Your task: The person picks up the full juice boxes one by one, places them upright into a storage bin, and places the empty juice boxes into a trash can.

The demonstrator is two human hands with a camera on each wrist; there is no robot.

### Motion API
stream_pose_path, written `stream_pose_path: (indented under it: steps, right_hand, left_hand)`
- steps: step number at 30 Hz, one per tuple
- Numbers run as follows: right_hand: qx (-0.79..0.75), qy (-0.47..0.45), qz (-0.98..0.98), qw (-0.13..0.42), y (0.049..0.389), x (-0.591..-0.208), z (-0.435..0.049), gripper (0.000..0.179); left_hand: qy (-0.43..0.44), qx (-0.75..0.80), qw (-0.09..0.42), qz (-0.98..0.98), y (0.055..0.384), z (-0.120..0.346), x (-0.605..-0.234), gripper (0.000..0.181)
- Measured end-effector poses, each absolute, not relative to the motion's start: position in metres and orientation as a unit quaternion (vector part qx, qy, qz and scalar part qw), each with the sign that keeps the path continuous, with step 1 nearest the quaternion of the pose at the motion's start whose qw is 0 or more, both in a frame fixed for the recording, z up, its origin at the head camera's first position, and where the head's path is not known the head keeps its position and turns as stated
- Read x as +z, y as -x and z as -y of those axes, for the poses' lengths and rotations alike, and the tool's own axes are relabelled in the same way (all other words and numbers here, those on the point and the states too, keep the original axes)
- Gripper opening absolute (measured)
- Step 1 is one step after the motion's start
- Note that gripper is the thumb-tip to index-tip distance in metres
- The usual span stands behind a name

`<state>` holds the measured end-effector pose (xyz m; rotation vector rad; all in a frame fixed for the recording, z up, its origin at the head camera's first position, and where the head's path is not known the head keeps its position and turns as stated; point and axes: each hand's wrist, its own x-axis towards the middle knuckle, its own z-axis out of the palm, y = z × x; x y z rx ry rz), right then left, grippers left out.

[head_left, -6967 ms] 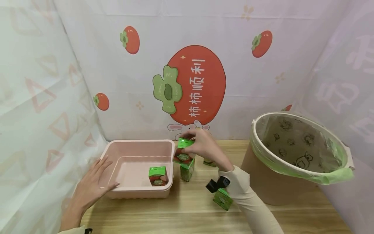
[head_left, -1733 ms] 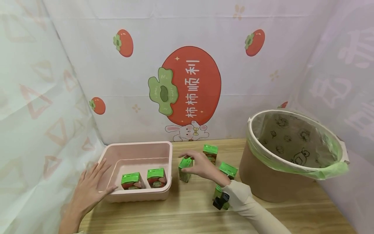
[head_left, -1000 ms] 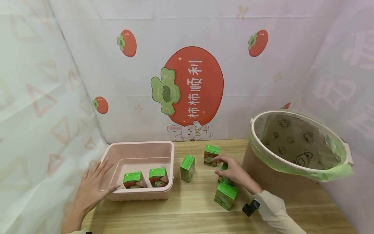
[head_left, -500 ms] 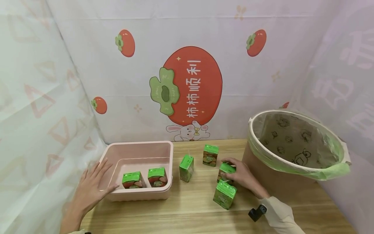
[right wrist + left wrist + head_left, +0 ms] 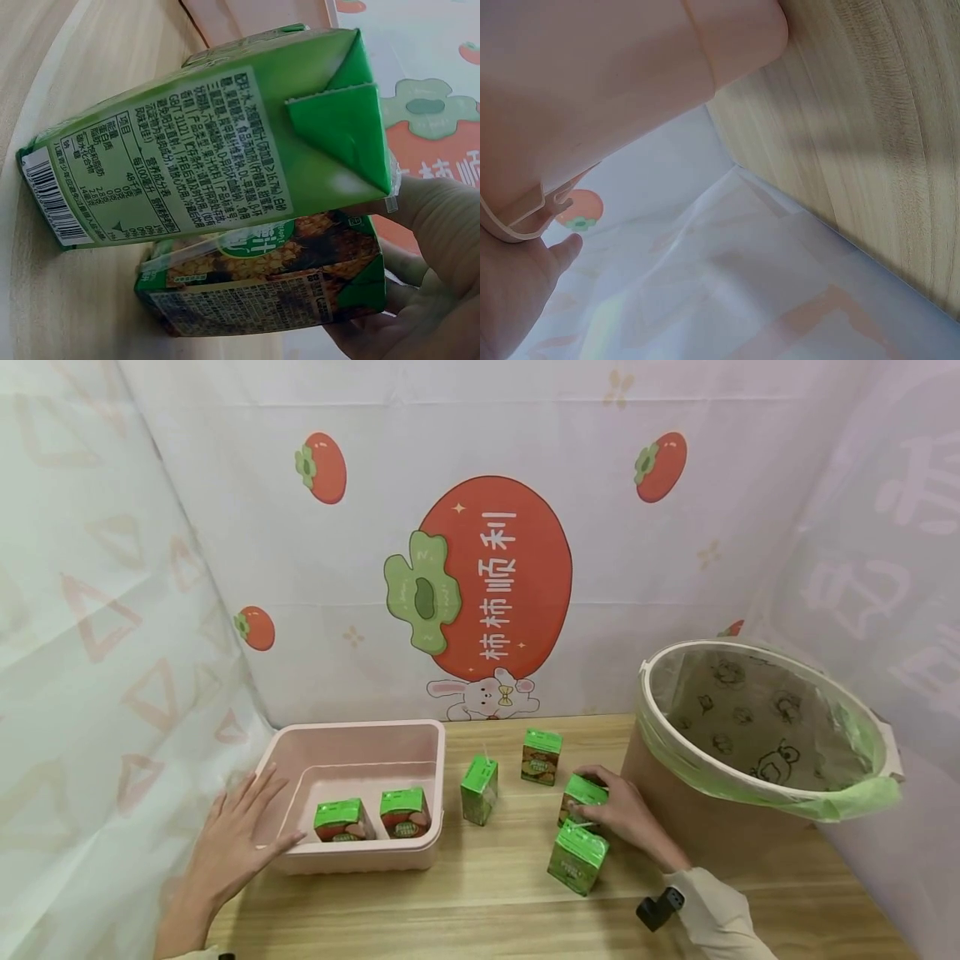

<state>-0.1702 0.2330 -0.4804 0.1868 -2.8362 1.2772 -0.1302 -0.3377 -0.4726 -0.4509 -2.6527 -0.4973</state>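
In the head view my right hand (image 5: 626, 810) pinches a small green-topped juice box (image 5: 583, 793) between thumb and fingers; the box stands on the table. The right wrist view shows pineapple pictures on this juice box (image 5: 262, 300). Just in front of it stands a light green juice box (image 5: 576, 858), which fills much of the right wrist view. My left hand (image 5: 232, 835) rests with straight, spread fingers on the left rim of the pink plastic basin (image 5: 352, 852). Inside the basin are two green-topped juice boxes with red fronts, one left (image 5: 341, 821) and one right (image 5: 405, 814).
Between basin and right hand stand a green juice box (image 5: 479, 790) with a straw and another juice box (image 5: 541, 757) farther back. A large bin (image 5: 675, 793) with a green-edged liner stands at the right. Printed cloth walls (image 5: 360, 510) enclose the wooden table (image 5: 450, 902).
A second red-fronted juice box now sits in the basin. My right hand has left the green box beside the basin, moved right and taken hold of the pineapple one. The left hand stays.
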Motion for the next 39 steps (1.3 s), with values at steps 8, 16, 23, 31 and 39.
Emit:
stream_pose_path:
  steps: [8,16,23,31,39]
  right_hand:
    - [0.412,-0.036,0.91,0.007,0.169,-0.481,-0.233,0.058]
    - [0.421,-0.037,0.906,0.023,0.17,-0.48,-0.234,0.051]
    - [0.423,-0.038,0.905,0.03,0.172,-0.478,-0.233,0.048]
    - [0.418,-0.055,0.906,0.038,0.174,-0.472,-0.232,0.046]
    - [0.408,-0.049,0.911,0.043,0.177,-0.46,-0.23,0.047]
  left_hand:
    - [0.161,-0.176,0.203,0.95,0.13,0.338,-0.472,0.082]
    - [0.167,-0.174,0.203,0.949,0.133,0.338,-0.472,0.081]
    - [0.169,-0.178,0.201,0.948,0.132,0.338,-0.471,0.082]
    - [0.168,-0.173,0.207,0.948,0.13,0.34,-0.475,0.083]
    - [0.167,-0.174,0.206,0.948,0.132,0.34,-0.475,0.081]
